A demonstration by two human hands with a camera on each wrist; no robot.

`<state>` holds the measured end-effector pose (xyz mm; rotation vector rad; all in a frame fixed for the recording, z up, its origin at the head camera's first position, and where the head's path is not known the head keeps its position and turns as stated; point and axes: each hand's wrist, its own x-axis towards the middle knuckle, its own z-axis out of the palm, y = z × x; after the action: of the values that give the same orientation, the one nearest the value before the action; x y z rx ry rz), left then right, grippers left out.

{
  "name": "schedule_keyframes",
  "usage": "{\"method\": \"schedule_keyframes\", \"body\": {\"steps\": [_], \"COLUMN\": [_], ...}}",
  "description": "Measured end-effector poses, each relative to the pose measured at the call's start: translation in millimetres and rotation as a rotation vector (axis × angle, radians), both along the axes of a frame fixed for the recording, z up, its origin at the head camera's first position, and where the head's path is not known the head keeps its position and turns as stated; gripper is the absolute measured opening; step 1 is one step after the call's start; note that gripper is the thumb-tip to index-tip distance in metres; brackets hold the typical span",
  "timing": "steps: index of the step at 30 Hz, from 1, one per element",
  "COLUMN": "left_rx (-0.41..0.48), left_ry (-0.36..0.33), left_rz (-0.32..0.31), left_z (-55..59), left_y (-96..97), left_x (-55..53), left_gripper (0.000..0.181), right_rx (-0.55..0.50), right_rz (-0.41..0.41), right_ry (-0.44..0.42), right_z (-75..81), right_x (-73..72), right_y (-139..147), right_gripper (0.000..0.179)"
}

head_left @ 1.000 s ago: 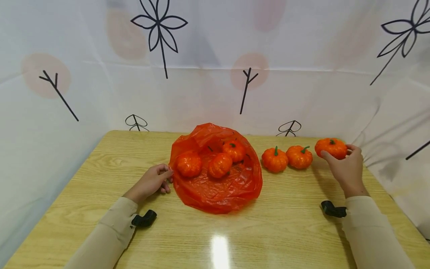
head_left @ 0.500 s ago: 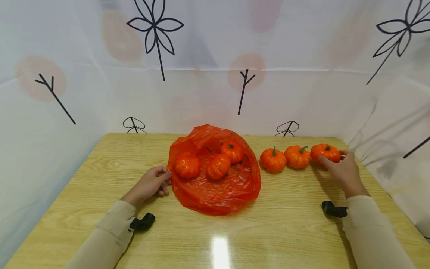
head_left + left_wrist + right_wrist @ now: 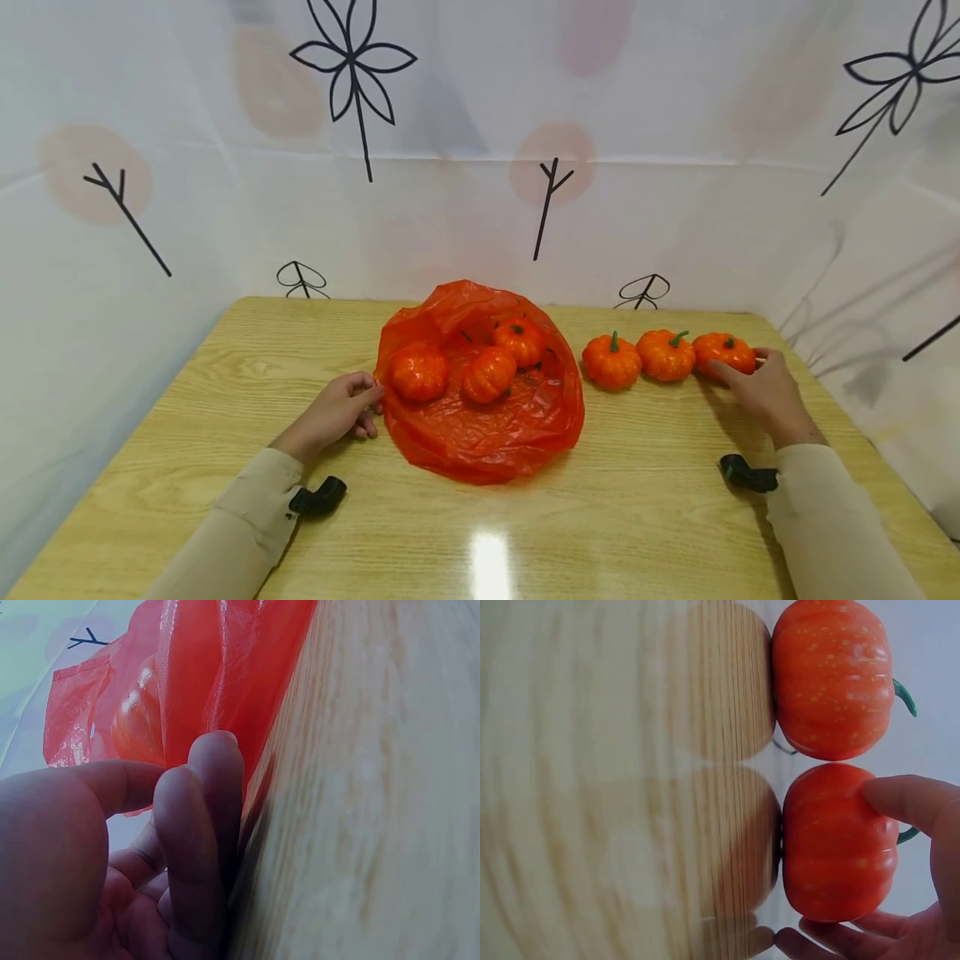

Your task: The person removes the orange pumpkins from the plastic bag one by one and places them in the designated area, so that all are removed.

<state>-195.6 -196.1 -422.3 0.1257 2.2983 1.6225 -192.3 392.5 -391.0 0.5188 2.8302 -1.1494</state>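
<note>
My right hand (image 3: 768,392) grips the rightmost small orange pumpkin (image 3: 723,354), thumb on its near side and fingers behind it. In the right wrist view this pumpkin (image 3: 840,844) sits on the table, right beside its neighbour (image 3: 832,679). Two more pumpkins stand in the same row, a middle one (image 3: 666,356) and a left one (image 3: 612,362), both with green stems. My left hand (image 3: 333,412) pinches the left edge of a red plastic bag (image 3: 480,454). Inside the spread bag lie three pumpkins, at left (image 3: 420,372), centre (image 3: 489,375) and back (image 3: 519,342).
The wooden table (image 3: 615,517) ends at a white cloth backdrop (image 3: 450,217) with plant drawings. A black wrist mount sits on each sleeve, left (image 3: 318,497) and right (image 3: 747,473).
My right hand has lowered its pumpkin and set it down at the right end of the row, close against the middle one. My left hand keeps its place at the bag's edge.
</note>
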Motion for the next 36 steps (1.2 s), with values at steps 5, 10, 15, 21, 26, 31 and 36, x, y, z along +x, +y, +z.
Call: {"method": "schedule_keyframes", "body": {"steps": [5, 10, 15, 21, 26, 31, 36], "left_rx": [0.001, 0.004, 0.013, 0.011, 0.009, 0.019, 0.026], "left_ry": [-0.004, -0.002, -0.017, -0.010, -0.001, -0.003, 0.004], "left_rz": [0.008, 0.003, 0.005, 0.011, 0.003, 0.006, -0.007], "left_z": [-4.0, -5.5, -5.9, -6.0, -4.1, -2.0, 0.8], "left_y": [0.3, 0.8, 1.5, 0.0, -2.0, -0.9, 0.5], "left_x": [-2.1, -2.7, -3.5, -3.2, -1.5, -0.6, 1.4], "left_gripper": [0.027, 0.026, 0.025, 0.026, 0.027, 0.027, 0.027], "right_rx": [0.040, 0.046, 0.028, 0.082, 0.071, 0.067, 0.088], "right_rz": [0.020, 0.036, 0.035, -0.060, -0.109, -0.066, 0.050], "right_ry": [0.000, -0.018, 0.038, 0.337, 0.506, 0.673, 0.751], "right_z": [-0.9, -0.6, -2.0, 5.0, 14.4, 16.4, 15.7], "right_x": [-0.3, -1.0, -0.9, -1.8, 1.4, 2.7, 7.7], "right_y": [1, 3, 2, -18, -46, -73, -103], "right_gripper": [0.102, 0.104, 0.097, 0.069, 0.049, 0.036, 0.028]}}
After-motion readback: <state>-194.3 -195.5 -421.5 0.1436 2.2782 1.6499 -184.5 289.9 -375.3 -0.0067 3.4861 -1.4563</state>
